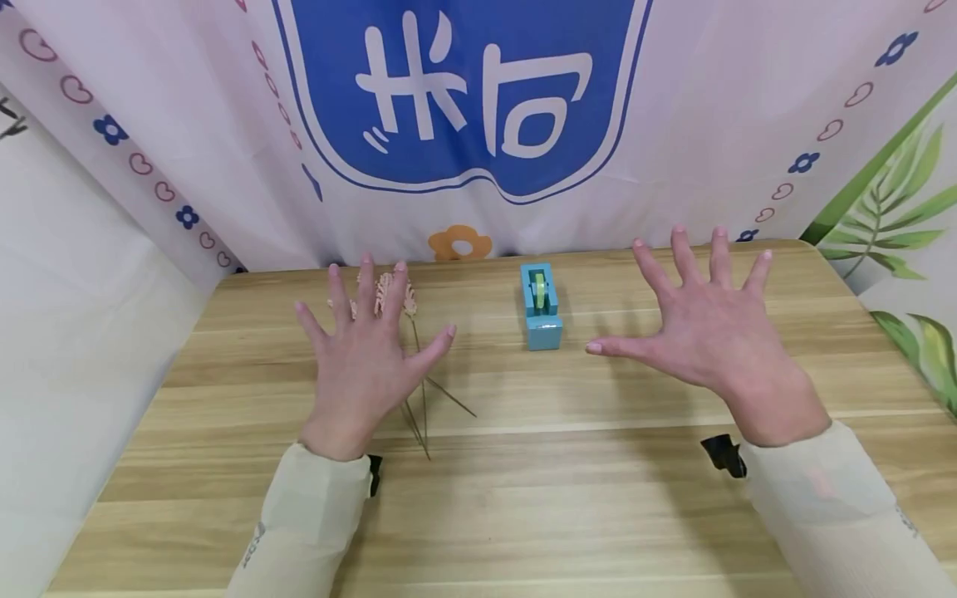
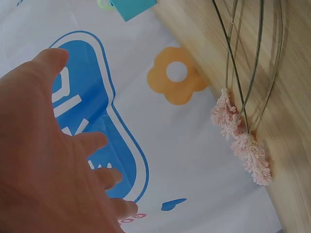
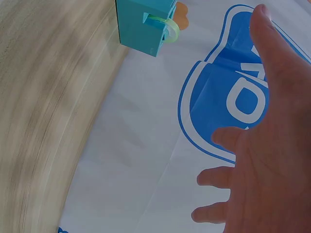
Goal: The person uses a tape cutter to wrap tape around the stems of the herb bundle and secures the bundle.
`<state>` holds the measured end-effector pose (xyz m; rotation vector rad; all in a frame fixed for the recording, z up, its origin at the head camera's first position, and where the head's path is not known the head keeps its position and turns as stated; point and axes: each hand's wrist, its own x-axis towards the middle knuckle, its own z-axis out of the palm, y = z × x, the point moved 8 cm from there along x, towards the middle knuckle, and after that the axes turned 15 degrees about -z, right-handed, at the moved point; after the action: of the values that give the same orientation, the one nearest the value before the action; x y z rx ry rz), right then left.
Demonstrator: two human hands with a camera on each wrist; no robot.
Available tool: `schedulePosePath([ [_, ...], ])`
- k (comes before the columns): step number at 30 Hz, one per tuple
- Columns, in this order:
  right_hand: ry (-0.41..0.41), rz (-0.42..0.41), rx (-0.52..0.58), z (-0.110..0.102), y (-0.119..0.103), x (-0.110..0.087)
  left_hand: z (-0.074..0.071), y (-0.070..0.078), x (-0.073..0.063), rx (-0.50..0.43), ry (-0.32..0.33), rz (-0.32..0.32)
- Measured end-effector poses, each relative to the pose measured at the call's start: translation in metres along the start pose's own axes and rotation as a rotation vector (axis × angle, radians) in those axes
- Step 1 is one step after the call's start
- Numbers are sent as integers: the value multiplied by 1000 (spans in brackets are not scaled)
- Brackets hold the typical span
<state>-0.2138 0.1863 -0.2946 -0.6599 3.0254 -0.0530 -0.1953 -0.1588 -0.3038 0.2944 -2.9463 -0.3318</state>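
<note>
My left hand [image 1: 362, 353] hovers with fingers spread above several pink artificial flowers [image 2: 243, 138], holding nothing. In the head view it covers part of the flower heads, while their thin dark stems [image 1: 424, 415] reach out toward the front of the table. To the right, my right hand [image 1: 714, 332] is likewise spread wide with nothing in it. A blue tape dispenser [image 1: 544, 332] with a roll of green tape [image 1: 540, 291] stands between the hands, nearer the right thumb. The right wrist view shows the dispenser [image 3: 143, 29] beyond that thumb.
The wooden table [image 1: 493, 515] ends at the back against a white curtain [image 1: 703, 108] with a blue printed panel and an orange flower print. Leaf-patterned cloth [image 1: 890, 216] hangs on the right. Black straps [image 1: 723, 457] show at both cuffs.
</note>
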Motion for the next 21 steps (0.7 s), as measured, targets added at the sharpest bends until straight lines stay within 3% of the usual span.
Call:
schedulePosePath([
  [7,-2,-10,2,0,0,2,6,4,2,-17,-24,22],
  [12,77,-87,72,-2,-12,12,20,26,4,-181,-80,124],
  [16,185,-143,235,5,-24,23,40,50,3,-380,-184,175],
  [21,285,-121,534,28,-29,38,74,75,4,-530,-376,114],
])
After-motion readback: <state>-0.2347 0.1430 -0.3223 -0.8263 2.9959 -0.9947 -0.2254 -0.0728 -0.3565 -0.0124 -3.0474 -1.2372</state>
